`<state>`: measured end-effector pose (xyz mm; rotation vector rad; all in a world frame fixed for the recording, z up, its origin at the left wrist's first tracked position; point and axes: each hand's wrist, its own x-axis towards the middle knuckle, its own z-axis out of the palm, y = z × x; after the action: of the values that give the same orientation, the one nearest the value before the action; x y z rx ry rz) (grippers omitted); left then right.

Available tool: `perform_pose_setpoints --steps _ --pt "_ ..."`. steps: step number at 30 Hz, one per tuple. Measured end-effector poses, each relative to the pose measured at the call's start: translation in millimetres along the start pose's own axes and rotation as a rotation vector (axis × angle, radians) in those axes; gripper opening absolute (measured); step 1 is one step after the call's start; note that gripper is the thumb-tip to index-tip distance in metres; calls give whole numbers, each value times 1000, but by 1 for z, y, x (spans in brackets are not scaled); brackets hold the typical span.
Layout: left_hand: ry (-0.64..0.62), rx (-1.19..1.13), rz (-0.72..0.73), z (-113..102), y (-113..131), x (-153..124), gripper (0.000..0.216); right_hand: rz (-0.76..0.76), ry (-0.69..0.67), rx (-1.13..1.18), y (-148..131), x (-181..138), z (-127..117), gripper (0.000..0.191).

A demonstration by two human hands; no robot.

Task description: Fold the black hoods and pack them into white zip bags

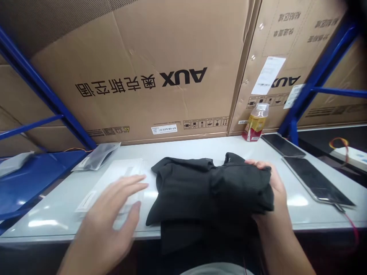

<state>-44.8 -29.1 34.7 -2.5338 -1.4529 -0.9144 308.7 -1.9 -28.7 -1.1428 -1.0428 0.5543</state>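
Note:
A folded black garment (206, 191) lies on the white table (177, 151), its near edge hanging over the front. My right hand (272, 183) grips the garment's right end, fingers curled over its top. My left hand (114, 214) hovers open, fingers stretched out, over a clear plastic bag (114, 175) lying flat just left of the garment. The hand is slightly blurred.
Large cardboard boxes (149, 76) stand behind the table between blue rack posts (43, 91). A drink bottle (255, 122) stands at the back right. Two dark phones or tablets (312, 177) lie at the right. Another plastic bag (96, 156) lies at the back left.

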Motion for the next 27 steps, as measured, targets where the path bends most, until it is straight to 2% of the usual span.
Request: perform_pose_setpoints --steps 2,3,4,5,7,8,11,12,13,16,17,18,20,23,25,27 --pt "-147 -181 117 17 50 19 46 5 94 43 -14 -14 24 25" --pt "-183 -257 131 27 70 29 56 -3 116 46 -22 -20 34 26" --pt "-190 -320 116 37 83 38 61 -36 120 27 -31 -25 40 26" --pt "-177 -361 84 46 89 46 54 -113 85 -50 -39 -28 43 24" --pt "-99 -378 31 57 86 60 42 -250 -65 -209 -50 -30 36 24" --pt "-40 -355 21 60 79 66 43 -284 -188 -302 -53 -29 26 25" --pt "161 -212 36 58 56 77 43 -199 -607 -529 -51 -24 -7 19" --pt "197 -184 48 57 53 78 44 -161 -671 -567 -49 -23 -15 13" --pt "205 -182 62 57 52 79 46 -148 -672 -580 -48 -23 -18 10" --pt "102 -294 114 61 64 75 58 -228 -538 -524 -49 -25 -7 71" --pt "92 -328 103 63 70 72 61 -262 -529 -493 -50 -25 2 82" --pt "105 -352 70 65 74 69 63 -280 -546 -457 -51 -25 10 82" --pt "119 -411 -36 70 80 61 70 -262 -558 -348 -51 -22 22 64" --pt "0 -542 -155 72 74 51 81 -103 -468 -105 -46 -15 23 38" --pt "-92 -565 -148 71 67 48 68 24 -375 26 -40 -12 18 31" --pt "-132 -548 -101 68 61 48 49 91 -276 67 -35 -11 14 33"
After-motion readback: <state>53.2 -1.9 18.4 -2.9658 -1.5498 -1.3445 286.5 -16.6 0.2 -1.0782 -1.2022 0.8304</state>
